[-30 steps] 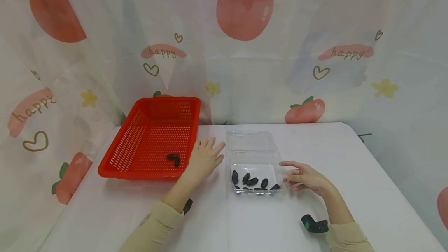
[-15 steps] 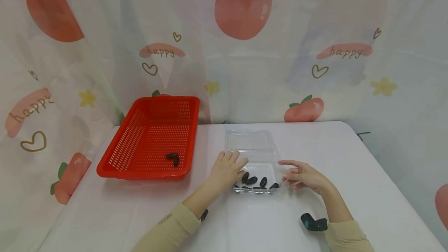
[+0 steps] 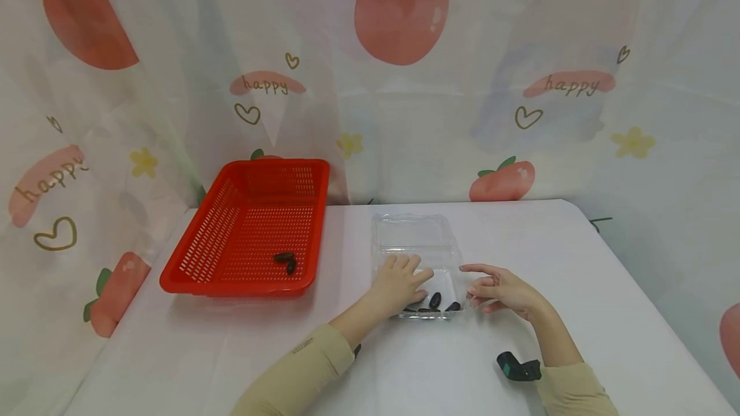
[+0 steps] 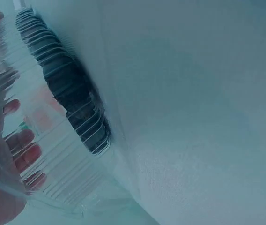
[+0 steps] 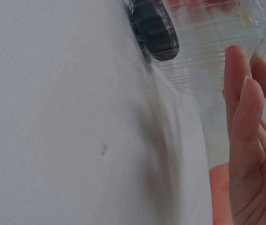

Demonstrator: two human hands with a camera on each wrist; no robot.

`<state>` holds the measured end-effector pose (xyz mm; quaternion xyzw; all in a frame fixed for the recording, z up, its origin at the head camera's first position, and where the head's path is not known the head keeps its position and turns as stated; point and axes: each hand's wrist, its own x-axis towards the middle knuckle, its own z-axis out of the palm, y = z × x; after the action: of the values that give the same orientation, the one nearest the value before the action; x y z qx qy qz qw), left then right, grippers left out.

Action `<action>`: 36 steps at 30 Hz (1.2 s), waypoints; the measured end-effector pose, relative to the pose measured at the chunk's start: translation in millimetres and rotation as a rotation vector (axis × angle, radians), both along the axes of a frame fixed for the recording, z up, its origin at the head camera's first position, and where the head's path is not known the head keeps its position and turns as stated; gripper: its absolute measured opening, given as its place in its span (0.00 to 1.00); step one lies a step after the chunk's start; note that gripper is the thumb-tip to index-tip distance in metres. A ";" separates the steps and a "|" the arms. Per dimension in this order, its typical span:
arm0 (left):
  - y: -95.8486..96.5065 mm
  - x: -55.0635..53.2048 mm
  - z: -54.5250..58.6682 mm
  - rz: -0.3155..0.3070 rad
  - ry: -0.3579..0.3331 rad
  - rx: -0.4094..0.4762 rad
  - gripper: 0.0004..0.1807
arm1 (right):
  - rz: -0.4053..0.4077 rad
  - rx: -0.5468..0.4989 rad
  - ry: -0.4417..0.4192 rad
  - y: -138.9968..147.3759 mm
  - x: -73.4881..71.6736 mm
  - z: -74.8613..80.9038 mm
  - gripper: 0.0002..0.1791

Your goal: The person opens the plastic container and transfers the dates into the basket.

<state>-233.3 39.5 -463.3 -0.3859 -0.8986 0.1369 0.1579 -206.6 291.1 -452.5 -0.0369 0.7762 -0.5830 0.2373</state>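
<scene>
Clamshell [image 3: 412, 234], clear plastic with the lid folded back, now has your left hand [image 3: 399, 287] over the left part of its tray. A second ago that hand was by the right rim of the red plastic basket [image 3: 231, 289]; it has since crossed the gap, covering some of the dark oval fruits [image 3: 435, 300] that showed there. Its fingers look spread and a little bent, but their undersides are hidden, and the left wrist view shows them only through the ribbed plastic, so I can't tell whether you have a fruit pinched.

Your right hand [image 3: 503, 294] has stayed put just beside the clamshell's right edge, half open with loosely bent fingers and no visible hold; whether a fingertip touches the plastic isn't clear. A pair of brownish fruits [image 3: 284, 257] lies unmoved, close together in the basket. As I judge it, your work has shifted from the basket to the clamshell's contents, with your right hand only standing by.
</scene>
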 end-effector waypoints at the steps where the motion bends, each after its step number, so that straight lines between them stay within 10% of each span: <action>1: 1.4 -1.0 -0.8 -0.013 0.013 -0.012 0.19 | 0.001 -0.001 0.002 -0.1 0.1 0.4 0.34; 22: 12.1 -12.1 -10.4 -0.207 0.008 -0.146 0.22 | 0.017 -0.021 0.009 -0.4 0.6 2.7 0.33; 36: 10.5 -11.0 -12.2 -0.201 0.001 -0.167 0.17 | 0.016 -0.026 0.010 -1.2 1.3 4.5 0.33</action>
<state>-244.3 50.0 -475.4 -0.4857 -0.8408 0.1951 0.1383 -205.3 289.9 -448.1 -0.0494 0.7693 -0.5910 0.2375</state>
